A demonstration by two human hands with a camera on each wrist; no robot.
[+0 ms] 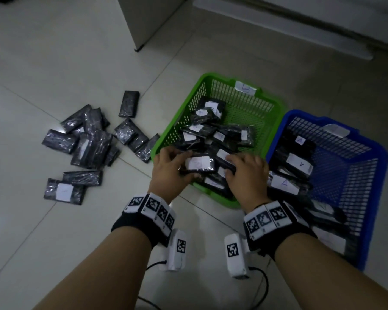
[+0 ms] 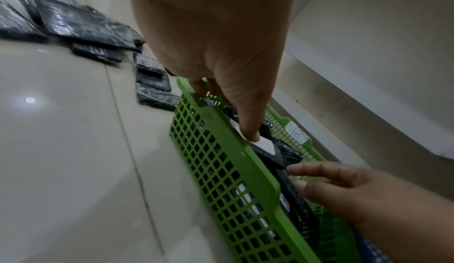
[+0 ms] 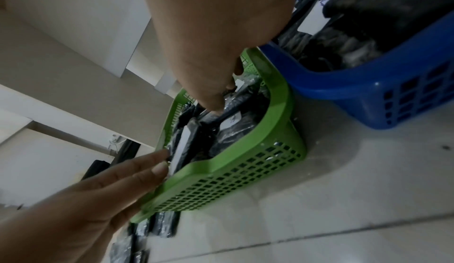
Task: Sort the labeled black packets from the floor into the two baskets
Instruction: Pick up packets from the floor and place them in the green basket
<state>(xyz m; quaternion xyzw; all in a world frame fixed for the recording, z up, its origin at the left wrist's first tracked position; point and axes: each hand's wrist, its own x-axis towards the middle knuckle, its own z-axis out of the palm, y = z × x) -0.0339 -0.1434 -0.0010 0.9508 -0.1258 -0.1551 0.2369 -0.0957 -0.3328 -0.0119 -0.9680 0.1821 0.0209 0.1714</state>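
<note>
Black film-wrapped packets [image 1: 85, 139] lie scattered on the pale tiled floor [image 1: 43, 231] at the left; most show no label, though the nearest one [image 1: 64, 191] carries a white label with a faint mark too blurred to read. To their right stands the green basket [image 1: 213, 199], touching the blue basket [image 1: 372, 220] beside it. A white tag [image 1: 245, 87] on the green basket's far rim bears a handwritten letter that looks like a B. Packets inside it have white labels with small blue writing, not legible.

The left hand [image 1: 168, 168] reaches over the green basket's near-left rim, palm down, fingers curled over the left end of a packet with a white label [image 1: 198, 164]; in the left wrist view the thumb presses on that label. The right hand [image 1: 244, 173] reaches in from the near-right, fingers bent down onto the black packets next to it; whether it grips one or only presses cannot be told. Both wrists wear black bands with square black-and-white markers.

In the blue basket, packet labels read a handwritten A [image 1: 300, 163], several times over; its rim tag [image 1: 336, 130] is unreadable.
</note>
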